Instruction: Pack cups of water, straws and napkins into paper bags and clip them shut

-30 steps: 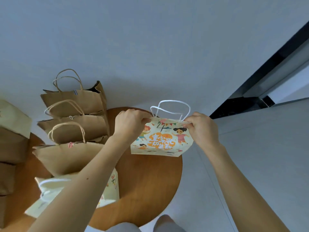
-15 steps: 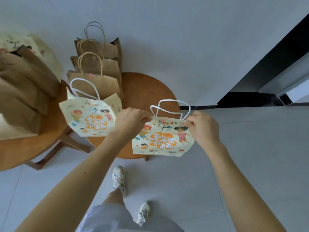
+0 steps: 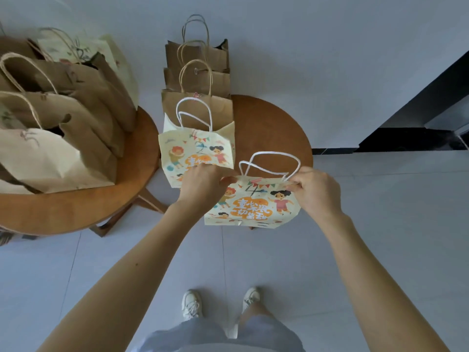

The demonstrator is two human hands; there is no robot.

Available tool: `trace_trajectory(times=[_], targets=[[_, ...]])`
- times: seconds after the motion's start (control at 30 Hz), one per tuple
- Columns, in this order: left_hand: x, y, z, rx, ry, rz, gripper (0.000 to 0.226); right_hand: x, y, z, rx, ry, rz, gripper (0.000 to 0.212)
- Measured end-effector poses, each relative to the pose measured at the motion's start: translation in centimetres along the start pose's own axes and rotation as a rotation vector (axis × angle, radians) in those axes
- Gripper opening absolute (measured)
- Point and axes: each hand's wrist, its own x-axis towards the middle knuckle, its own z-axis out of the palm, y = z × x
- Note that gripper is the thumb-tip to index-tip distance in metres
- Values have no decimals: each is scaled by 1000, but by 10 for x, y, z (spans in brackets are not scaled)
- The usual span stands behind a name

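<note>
We find the printed bag (image 3: 251,207) held in the air at the near edge of the round table (image 3: 274,133). The left hand (image 3: 200,184) pinches its top rim at the left corner. The right hand (image 3: 314,191) pinches the rim beside the white handles. We judge the step to be flattening the mouth for clipping; whether a clip is fitted, we cannot tell. The next move calls for a clip. On the table's left half stand 1 matching bag (image 3: 195,153) and, behind it, 3 brown bags (image 3: 220,107).
</note>
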Motion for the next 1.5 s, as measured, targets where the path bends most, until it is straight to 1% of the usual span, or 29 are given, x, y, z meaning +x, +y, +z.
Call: trace_trajectory(times=[0.17, 0.27, 0.37, 0.47, 0.67, 0.77, 0.83, 0.9, 1.1, 1.17, 1.3, 1.43, 1.5], targets=[[38, 16, -9, 52, 46, 94, 24, 19, 12, -20, -32, 58, 55, 13], [70, 34, -6, 63, 19, 130, 25, 43, 32, -25, -56, 72, 78, 14], [108, 45, 6, 49, -32, 113, 25, 81, 55, -26, -60, 51, 70, 19], [145, 58, 17, 16, -63, 64, 26, 123, 76, -31, -64, 5, 30, 19], [219, 64, 23, -43, -49, -28, 24, 206, 100, -31, -46, -6, 17, 18], [263, 54, 19, -37, -10, -20, 25, 251, 100, -25, -63, 6, 32, 19], [297, 45, 14, -20, 12, -14, 26, 283, 96, -18, -53, 53, 46, 19], [331, 31, 7, -24, 19, -25, 26, 317, 90, -11, -22, 84, 66, 18], [419, -19, 1, -84, 59, -48, 22, 414, 63, 20, 84, 102, 118, 14], [439, -35, 4, -78, 86, -39, 23, 435, 56, 31, 99, 89, 139, 14], [474, -61, 13, -101, 213, 9, 18, 473, 49, 48, 83, 53, 162, 18], [500, -72, 24, -105, 231, 30, 16, 502, 50, 65, 78, 35, 182, 20], [506, -76, 29, -112, 228, 30, 20, 511, 53, 72, 125, 50, 181, 21]])
